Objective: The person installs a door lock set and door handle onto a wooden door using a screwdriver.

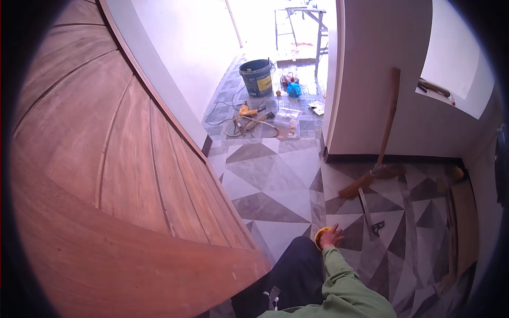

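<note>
My right hand (331, 237), in a green sleeve, reaches down low beside my knee. Its fingers look spread, and it covers part of a yellow ring-shaped thing (318, 237), whose kind I cannot make out. Whether the fingers grip it is hard to tell, but they appear to touch it. Just right of the hand, a metal square with a black head (377, 228) lies on the patterned tile floor. My left hand is out of view. A large brown wooden door panel (132, 159) fills the left side, close to my dark-trousered leg.
A long wooden handle (391, 114) leans on the right wall above a brown, blurred head (356, 186). Through the doorway are a dark bucket (255, 79), a yellow power tool (246, 109) with cords, a blue bag (294, 90) and a stand (321, 32). Boards (462, 228) lie along the right.
</note>
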`<state>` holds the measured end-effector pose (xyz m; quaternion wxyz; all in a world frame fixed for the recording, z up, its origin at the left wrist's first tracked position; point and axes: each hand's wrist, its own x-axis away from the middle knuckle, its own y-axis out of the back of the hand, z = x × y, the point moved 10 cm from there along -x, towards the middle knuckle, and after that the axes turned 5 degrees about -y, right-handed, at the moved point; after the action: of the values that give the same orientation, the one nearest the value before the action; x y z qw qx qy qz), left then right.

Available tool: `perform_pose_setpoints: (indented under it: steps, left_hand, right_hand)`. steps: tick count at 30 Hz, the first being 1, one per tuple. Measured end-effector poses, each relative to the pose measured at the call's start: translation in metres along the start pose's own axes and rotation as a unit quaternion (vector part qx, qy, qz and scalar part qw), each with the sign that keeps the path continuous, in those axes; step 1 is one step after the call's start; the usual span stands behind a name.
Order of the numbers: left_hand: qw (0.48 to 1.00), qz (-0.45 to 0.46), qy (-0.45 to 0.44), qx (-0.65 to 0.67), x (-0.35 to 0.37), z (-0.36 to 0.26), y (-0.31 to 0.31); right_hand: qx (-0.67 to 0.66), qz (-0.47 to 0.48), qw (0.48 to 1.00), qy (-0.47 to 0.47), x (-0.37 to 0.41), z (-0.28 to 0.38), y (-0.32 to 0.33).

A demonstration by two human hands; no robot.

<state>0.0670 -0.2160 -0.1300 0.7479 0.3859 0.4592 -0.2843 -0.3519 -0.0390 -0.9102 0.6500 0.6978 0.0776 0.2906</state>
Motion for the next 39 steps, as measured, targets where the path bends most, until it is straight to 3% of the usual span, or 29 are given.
perform_pose_setpoints:
  steps: [3, 5, 12, 15, 17, 21, 26, 33, 39]
  left_hand:
    - [1.0, -0.015, -0.004, 0.001, -0.006, -0.001, 0.0]
    - [1.0, -0.02, -0.004, 0.004, -0.007, -0.002, -0.002]
    - [1.0, -0.026, -0.002, 0.015, -0.011, -0.005, -0.011]
    - [0.999, -0.029, 0.001, 0.021, -0.011, -0.006, -0.014]
    - [0.999, -0.034, 0.002, 0.024, -0.012, -0.008, -0.014]
    - [0.999, -0.034, 0.004, 0.022, -0.013, -0.011, -0.009]
    - [0.999, -0.031, 0.009, 0.028, -0.013, -0.014, -0.013]
    - [0.999, -0.019, 0.011, 0.038, -0.015, -0.016, -0.02]
    - [0.999, -0.019, 0.02, 0.046, -0.013, -0.019, -0.023]
  right_hand:
    - [0.006, -0.029, 1.0, -0.011, -0.004, 0.0, 0.008]
    - [-0.009, 0.047, 0.999, -0.009, 0.006, 0.0, 0.012]
    - [-0.036, 0.01, 0.998, -0.044, -0.002, 0.0, 0.002]
    - [0.035, 0.022, 0.999, -0.01, 0.007, 0.003, 0.014]
    - [0.094, 0.095, 0.991, 0.013, 0.009, 0.007, 0.017]
    - [0.095, 0.063, 0.993, -0.022, 0.001, 0.005, 0.005]
    - [-0.037, 0.066, 0.993, -0.095, -0.001, -0.003, 0.01]
    - [-0.058, 0.098, 0.99, -0.082, 0.002, -0.005, 0.023]
    - [-0.064, 0.068, 0.994, -0.059, 0.01, -0.003, 0.036]
